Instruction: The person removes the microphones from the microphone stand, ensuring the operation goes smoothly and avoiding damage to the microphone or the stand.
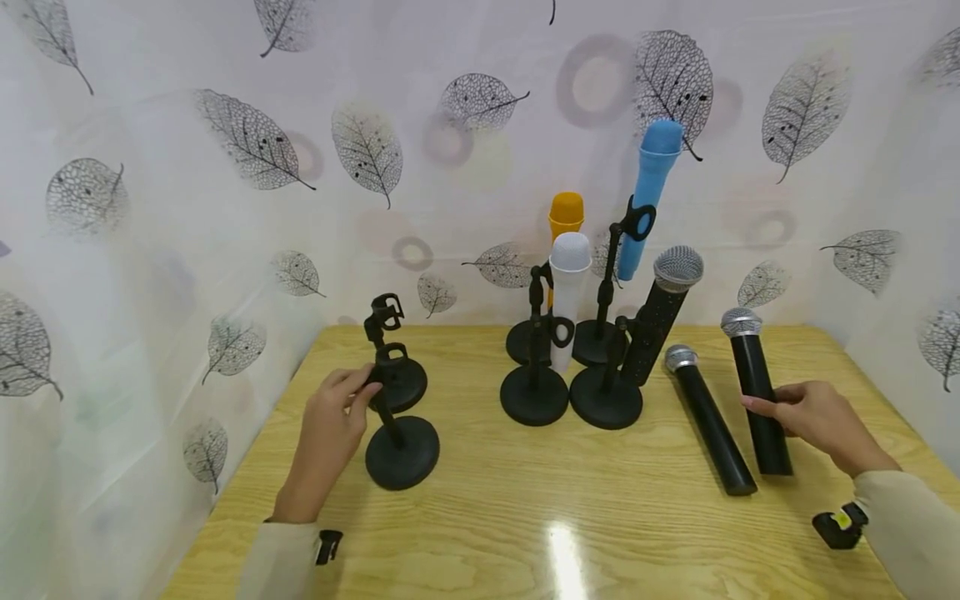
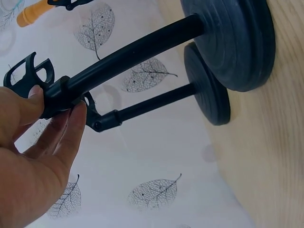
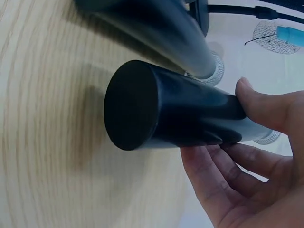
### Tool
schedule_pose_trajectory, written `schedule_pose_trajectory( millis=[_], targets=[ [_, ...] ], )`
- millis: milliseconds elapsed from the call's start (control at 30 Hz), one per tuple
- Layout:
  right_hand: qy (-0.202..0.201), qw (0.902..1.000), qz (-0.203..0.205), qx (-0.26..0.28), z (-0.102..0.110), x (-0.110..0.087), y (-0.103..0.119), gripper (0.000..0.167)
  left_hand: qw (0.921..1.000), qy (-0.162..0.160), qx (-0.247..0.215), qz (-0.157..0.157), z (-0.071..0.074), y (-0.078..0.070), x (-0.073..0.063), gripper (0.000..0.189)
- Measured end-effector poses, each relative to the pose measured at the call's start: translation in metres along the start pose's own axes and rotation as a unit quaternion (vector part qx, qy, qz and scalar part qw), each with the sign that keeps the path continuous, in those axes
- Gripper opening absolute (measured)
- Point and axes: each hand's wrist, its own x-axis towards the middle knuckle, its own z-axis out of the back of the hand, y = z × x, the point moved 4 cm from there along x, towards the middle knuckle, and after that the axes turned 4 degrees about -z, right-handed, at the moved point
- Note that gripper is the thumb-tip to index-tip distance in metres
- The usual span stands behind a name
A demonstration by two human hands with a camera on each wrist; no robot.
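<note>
On the left side of the table, my left hand [image 1: 337,414] pinches the upper part of a black microphone stand [image 1: 402,454], just below its clip. The thumb and fingers meet around the pole in the left wrist view. A second black stand [image 1: 401,385] with a bare clip is right behind it. At the right, my right hand [image 1: 821,421] grips the body of a black microphone [image 1: 759,392] with a silver head. Its flat end faces the camera in the right wrist view, over a shadow on the wood. A similar black microphone [image 1: 712,425] lies beside it.
Mid-table, several stands hold a white microphone [image 1: 570,254], an orange microphone [image 1: 566,208], a light blue microphone [image 1: 651,183] and a speckled black microphone [image 1: 660,321]. Leaf-patterned sheets [image 1: 480,50] rise behind and beside the wooden table [image 1: 480,533].
</note>
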Motion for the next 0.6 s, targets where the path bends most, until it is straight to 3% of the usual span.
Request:
schedule_pose_trajectory(
  millis=[400, 600],
  targets=[
    [0.055, 0.9984, -0.007, 0.014, -0.012, 0.01, -0.006, 0.094, 0.9997, -0.005, -0.001, 0.024, 0.005, 0.019, 0.001, 0.03],
    [0.063, 0.998, -0.008, 0.0, -0.016, 0.012, -0.005, 0.094, 0.9993, -0.007, -0.004, 0.035, 0.008, 0.023, 0.002, 0.03]
  ],
)
